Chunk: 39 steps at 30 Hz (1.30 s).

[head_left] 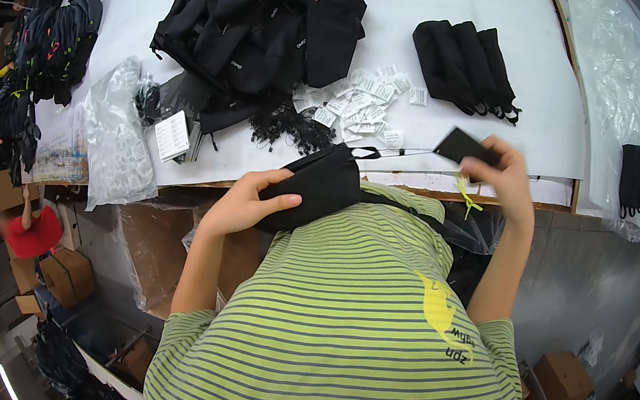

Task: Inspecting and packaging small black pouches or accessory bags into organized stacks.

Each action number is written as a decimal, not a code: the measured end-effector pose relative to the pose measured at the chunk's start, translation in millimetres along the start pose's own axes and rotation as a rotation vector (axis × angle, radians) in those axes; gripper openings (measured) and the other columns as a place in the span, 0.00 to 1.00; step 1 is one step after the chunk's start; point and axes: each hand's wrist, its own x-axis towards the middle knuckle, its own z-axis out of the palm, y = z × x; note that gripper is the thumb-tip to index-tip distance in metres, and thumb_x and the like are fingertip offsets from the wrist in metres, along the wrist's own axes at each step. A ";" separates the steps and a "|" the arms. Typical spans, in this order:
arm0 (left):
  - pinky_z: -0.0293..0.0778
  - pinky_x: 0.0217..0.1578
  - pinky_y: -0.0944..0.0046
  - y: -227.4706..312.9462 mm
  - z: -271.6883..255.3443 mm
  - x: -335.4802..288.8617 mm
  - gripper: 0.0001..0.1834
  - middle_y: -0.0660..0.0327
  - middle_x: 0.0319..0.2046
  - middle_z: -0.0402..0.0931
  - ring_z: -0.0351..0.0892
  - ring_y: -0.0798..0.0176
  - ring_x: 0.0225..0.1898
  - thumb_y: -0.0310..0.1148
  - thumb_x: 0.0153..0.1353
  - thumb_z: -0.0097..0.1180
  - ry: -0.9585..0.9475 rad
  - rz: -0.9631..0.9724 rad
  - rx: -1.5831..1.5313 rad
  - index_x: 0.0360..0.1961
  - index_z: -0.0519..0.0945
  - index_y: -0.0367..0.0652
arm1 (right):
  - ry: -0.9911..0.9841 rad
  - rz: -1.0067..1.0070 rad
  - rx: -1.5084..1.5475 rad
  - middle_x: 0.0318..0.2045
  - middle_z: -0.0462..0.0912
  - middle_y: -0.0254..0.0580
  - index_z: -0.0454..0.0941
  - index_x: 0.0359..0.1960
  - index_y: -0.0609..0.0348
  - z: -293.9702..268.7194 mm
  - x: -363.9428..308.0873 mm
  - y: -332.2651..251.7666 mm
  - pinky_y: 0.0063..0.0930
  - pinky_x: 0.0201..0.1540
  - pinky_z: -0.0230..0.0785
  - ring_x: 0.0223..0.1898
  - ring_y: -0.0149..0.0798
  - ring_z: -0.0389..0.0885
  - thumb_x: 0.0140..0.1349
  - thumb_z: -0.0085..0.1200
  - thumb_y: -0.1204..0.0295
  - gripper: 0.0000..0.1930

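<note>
Found at six o'clock from the heap of white labels (365, 100): black fabric pouch (327, 184). Judged light, soft, easily folded, hardly fragile; best gripped by the flat body or the loop (367, 153) at its one o'clock end. Left hand (251, 202): part-open, with hold on the pouch at its nine o'clock side; underside grip not visible. Right hand (502, 174): pinched nearly closed on flat black card (460, 145), ten o'clock from the palm. Seen between pouch and card: thin cord (404, 153), attachment unclear.
</note>
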 end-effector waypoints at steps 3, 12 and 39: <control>0.70 0.32 0.71 24.8 6.5 0.6 0.15 0.63 0.25 0.78 0.72 0.74 0.28 0.34 0.54 0.63 0.138 0.071 0.138 0.36 0.78 0.33 | 0.252 -0.124 0.518 0.27 0.81 0.39 0.78 0.27 0.59 2.9 38.0 -1.1 0.19 0.33 0.68 0.26 0.27 0.77 0.53 0.62 0.72 0.06; 0.69 0.22 0.65 46.2 31.4 1.5 0.17 0.53 0.24 0.79 0.76 0.55 0.18 0.42 0.53 0.63 0.197 0.257 0.501 0.34 0.78 0.38 | -0.085 0.203 1.428 0.11 0.56 0.27 0.71 0.25 0.53 110.2 73.1 -10.7 0.21 0.20 0.49 0.12 0.25 0.51 0.61 0.53 0.57 0.14; 0.67 0.47 0.57 28.3 35.0 72.0 0.12 0.64 0.36 0.79 0.73 0.57 0.43 0.36 0.46 0.66 0.141 0.894 0.857 0.31 0.81 0.44 | -0.170 -0.381 -0.793 0.14 0.76 0.44 0.84 0.28 0.55 99.2 26.1 -39.5 0.28 0.21 0.61 0.15 0.40 0.71 0.53 0.60 0.62 0.10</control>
